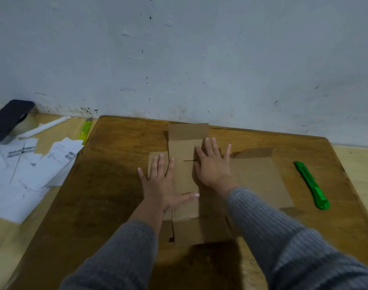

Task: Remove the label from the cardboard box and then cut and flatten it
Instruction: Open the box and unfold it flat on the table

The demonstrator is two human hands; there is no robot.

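The brown cardboard box (260, 181) lies opened out flat on the dark wooden board (107, 185), flaps spread toward the wall, toward me and to the right. My left hand (162, 185) rests palm down on its left part, fingers spread, thumb pointing right. Palm down on the middle panel, my right hand (212, 164) also has its fingers spread. Neither hand holds anything. A green utility knife (311, 185) lies on the board to the right of the cardboard, apart from both hands. Peeled white labels (59, 155) lie in a pile to the left.
A black phone (8, 118) lies at the far left near the wall. A second yellow-green knife (85, 128) and a white strip (45, 126) sit beside the papers. The grey wall (178, 59) stands close behind the board. Lighter table surface (358, 164) borders the board.
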